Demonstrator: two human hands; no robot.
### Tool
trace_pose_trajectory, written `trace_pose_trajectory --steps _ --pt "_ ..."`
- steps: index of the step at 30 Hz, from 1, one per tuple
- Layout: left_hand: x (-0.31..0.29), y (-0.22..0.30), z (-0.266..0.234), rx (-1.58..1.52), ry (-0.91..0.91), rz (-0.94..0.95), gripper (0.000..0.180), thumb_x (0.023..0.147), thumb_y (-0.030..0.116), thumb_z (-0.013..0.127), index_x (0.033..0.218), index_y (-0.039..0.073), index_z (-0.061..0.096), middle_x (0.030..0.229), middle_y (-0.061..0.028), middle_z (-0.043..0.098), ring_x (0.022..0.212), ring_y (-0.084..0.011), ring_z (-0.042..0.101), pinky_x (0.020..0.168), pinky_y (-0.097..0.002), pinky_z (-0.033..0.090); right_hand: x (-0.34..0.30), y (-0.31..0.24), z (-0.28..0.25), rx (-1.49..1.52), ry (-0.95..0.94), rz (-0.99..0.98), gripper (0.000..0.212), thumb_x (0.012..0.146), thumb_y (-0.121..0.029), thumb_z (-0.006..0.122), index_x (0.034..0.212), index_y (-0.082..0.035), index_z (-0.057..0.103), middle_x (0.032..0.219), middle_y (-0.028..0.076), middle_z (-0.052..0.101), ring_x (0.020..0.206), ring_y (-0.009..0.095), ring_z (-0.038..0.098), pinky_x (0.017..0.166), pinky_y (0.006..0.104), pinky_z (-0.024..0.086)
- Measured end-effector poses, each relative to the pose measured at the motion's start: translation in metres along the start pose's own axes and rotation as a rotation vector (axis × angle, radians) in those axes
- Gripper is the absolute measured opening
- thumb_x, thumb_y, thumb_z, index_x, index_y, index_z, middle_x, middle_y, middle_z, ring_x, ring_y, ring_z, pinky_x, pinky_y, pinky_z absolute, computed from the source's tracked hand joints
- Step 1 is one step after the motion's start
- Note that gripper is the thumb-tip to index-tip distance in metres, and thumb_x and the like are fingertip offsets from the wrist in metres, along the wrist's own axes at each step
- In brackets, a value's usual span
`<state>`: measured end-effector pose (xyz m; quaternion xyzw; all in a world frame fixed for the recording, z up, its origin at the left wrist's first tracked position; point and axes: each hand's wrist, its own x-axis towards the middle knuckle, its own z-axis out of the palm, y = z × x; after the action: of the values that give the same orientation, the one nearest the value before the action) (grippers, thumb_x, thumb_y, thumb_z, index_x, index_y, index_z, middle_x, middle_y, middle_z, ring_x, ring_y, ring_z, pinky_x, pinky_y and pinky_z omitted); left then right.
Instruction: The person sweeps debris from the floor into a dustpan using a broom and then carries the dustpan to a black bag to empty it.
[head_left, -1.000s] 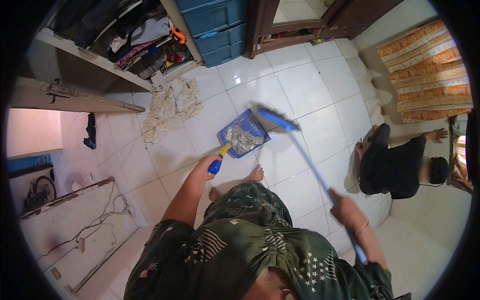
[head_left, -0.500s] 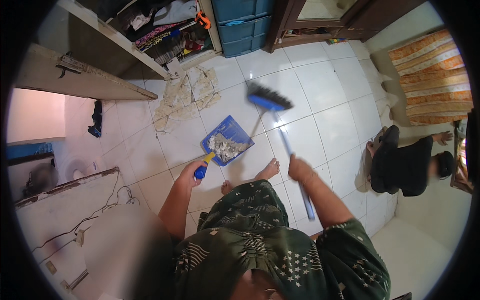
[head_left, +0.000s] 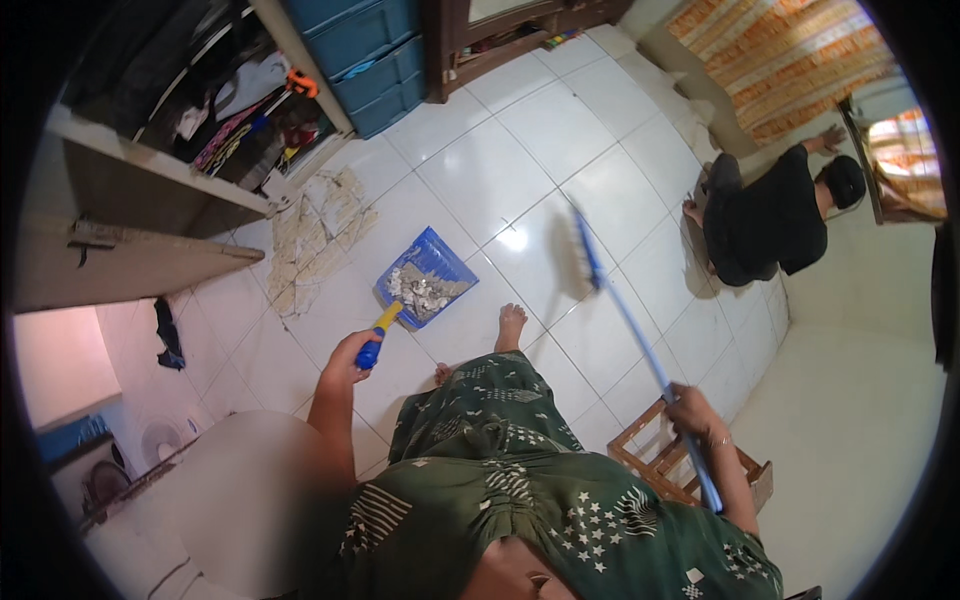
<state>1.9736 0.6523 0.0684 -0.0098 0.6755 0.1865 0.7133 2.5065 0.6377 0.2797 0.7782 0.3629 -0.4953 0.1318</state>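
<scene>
Blue plastic, yellow-collared: handle of a dustpan (head_left: 425, 288), clasped in the left hand (head_left: 352, 357), fingers wrapped fully round the grip; the pan lies low over the white tile floor (head_left: 480, 170), whether touching it or just above cannot be told, its tray heaped with pale grey rubble. Blue again: long shaft of a broom (head_left: 640, 350), held near its upper end in the closed right hand (head_left: 692, 412), the brush head (head_left: 580, 250) raised and blurred above the tiles, apart from the pan. Risk noted: the pan looks full, so a tilt of the left wrist could likely spill debris back onto the floor; the broom head, moving one-handed on a long shaft, might knock the pan's rim. Pose: left arm stretched forward and down, near straight; right arm out to the side, elbow bent, wrist by a small wooden stool (head_left: 690, 465). One bare foot (head_left: 510, 325) just right of the pan. Beyond: patch of broken, crumbled tile (head_left: 315, 235) beside a cluttered shelf unit (head_left: 150, 170); blue drawers (head_left: 365, 50); a second person in black (head_left: 765, 215) crouched by the far wall
</scene>
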Motion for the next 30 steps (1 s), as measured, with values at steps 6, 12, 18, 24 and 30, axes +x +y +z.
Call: trace_pose_trajectory --steps 6,12,18,24,30 --pt "-0.019 0.018 -0.001 0.301 0.138 0.029 0.026 0.064 0.028 0.067 0.073 0.012 0.05 0.054 -0.0002 0.044 0.038 -0.0107 0.04 0.032 -0.0238 0.027 0.22 0.17 -0.04 -0.225 0.167 0.252 0.018 0.071 -0.014 0.067 0.069 0.003 0.064 0.061 0.014 0.063 0.052 0.025 0.062 0.05 0.0375 0.05" --pt "0.009 0.012 -0.007 0.309 0.093 -0.016 0.025 0.063 0.028 0.067 0.075 0.013 0.051 0.057 0.0 0.045 0.039 -0.0106 0.039 0.034 -0.0241 0.026 0.215 0.089 0.062 -0.675 0.029 -0.133 0.014 0.07 -0.012 0.057 0.066 -0.001 0.064 0.072 0.018 0.064 0.071 0.029 0.064 0.066 0.0385 0.051" --pt "-0.001 0.023 0.025 0.255 0.067 0.057 0.026 0.061 0.028 0.069 0.075 0.016 0.051 0.06 0.0002 0.046 0.045 -0.011 0.04 0.038 -0.0239 0.025 0.04 -0.024 0.116 -0.565 -0.129 -0.28 0.034 0.075 -0.007 0.048 0.104 0.009 0.047 0.093 0.028 0.059 0.09 0.039 0.059 0.078 0.0438 0.046" --pt "0.017 0.016 0.021 0.262 0.069 0.048 0.029 0.06 0.03 0.069 0.079 0.018 0.05 0.065 -0.0001 0.046 0.054 -0.0121 0.041 0.046 -0.0277 0.029 -0.035 -0.05 0.095 -0.415 -0.24 -0.468 0.046 0.07 -0.008 0.049 0.113 0.009 0.044 0.085 0.028 0.059 0.081 0.04 0.059 0.072 0.0437 0.047" --pt "-0.007 -0.007 -0.038 0.322 0.092 0.087 0.027 0.062 0.026 0.068 0.08 0.01 0.055 0.065 -0.0013 0.05 0.05 -0.0119 0.045 0.042 -0.0274 0.033 -0.049 0.024 0.087 -0.223 -0.05 -0.102 0.035 0.068 -0.011 0.055 0.096 0.009 0.05 0.076 0.025 0.058 0.069 0.035 0.06 0.064 0.0416 0.048"
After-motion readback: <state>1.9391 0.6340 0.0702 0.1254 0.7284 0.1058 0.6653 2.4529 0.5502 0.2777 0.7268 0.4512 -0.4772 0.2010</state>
